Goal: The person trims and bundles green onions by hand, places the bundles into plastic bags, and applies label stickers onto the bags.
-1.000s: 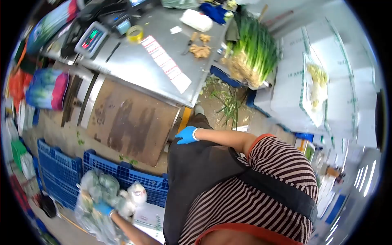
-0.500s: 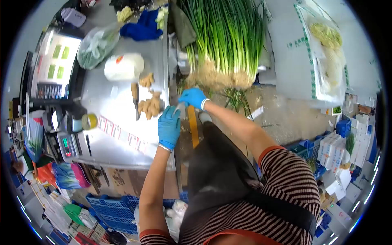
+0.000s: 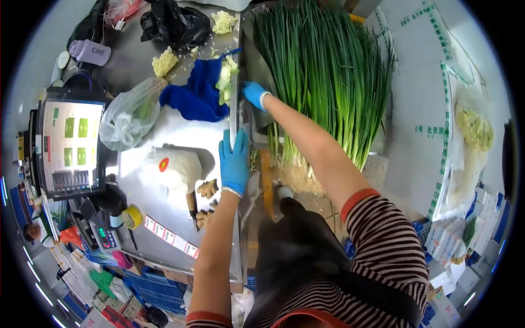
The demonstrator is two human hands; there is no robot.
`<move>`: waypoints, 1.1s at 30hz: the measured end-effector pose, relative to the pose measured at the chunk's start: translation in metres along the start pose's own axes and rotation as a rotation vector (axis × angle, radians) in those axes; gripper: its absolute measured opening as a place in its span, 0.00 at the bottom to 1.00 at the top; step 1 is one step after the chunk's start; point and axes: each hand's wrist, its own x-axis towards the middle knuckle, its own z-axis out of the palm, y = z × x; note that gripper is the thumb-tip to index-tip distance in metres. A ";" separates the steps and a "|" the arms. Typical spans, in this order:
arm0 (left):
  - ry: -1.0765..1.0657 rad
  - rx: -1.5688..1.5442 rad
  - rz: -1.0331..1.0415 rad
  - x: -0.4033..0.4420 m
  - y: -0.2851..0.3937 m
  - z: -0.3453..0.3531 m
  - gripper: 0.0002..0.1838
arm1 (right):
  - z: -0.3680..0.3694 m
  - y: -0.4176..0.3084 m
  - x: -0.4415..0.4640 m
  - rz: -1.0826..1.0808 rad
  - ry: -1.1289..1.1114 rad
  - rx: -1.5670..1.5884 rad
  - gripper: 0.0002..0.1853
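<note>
My left hand (image 3: 234, 167), in a blue glove, lies over the right edge of the metal table (image 3: 158, 128) with its fingers stretched forward. Beside it on the table are pieces of ginger (image 3: 208, 189) and a knife (image 3: 191, 202) with a wooden handle, partly covered by a white wrapped bundle (image 3: 183, 170) bearing a red sticker. My right hand (image 3: 255, 96), also gloved, reaches farther forward to the outer side of the table edge, left of the tall green onions (image 3: 333, 82). Its fingertips are hard to make out there.
A blue cloth (image 3: 199, 93), cauliflower pieces (image 3: 164, 62) and a plastic bag of greens (image 3: 131, 115) lie farther up the table. At left stand a monitor (image 3: 73, 145), a scale (image 3: 104, 235) and a tape roll (image 3: 132, 217). White foam boxes (image 3: 410, 120) stand at right.
My view has shifted forward along the table. My right hand has moved forward, away from my left hand. My left hand now lies flatter along the table edge.
</note>
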 end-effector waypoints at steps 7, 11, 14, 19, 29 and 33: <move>-0.070 -0.135 -0.030 0.007 -0.002 -0.009 0.27 | -0.042 -0.025 0.104 0.265 0.182 0.616 0.19; -0.135 -0.153 -0.069 0.013 -0.001 -0.014 0.26 | -0.065 -0.073 0.132 0.113 0.603 -0.190 0.20; -0.164 -0.124 -0.059 0.015 -0.009 -0.012 0.27 | -0.109 -0.047 0.211 -0.435 0.866 -0.456 0.08; -0.175 -0.331 -0.188 0.002 -0.020 0.014 0.29 | -0.159 -0.064 0.300 -0.142 0.432 -0.918 0.12; -0.146 -0.417 -0.209 0.002 -0.022 0.001 0.27 | -0.162 -0.061 0.240 -0.703 0.543 -1.186 0.05; -0.094 -0.359 -0.176 0.003 -0.020 -0.005 0.26 | -0.155 -0.116 0.084 -0.780 0.198 -1.123 0.11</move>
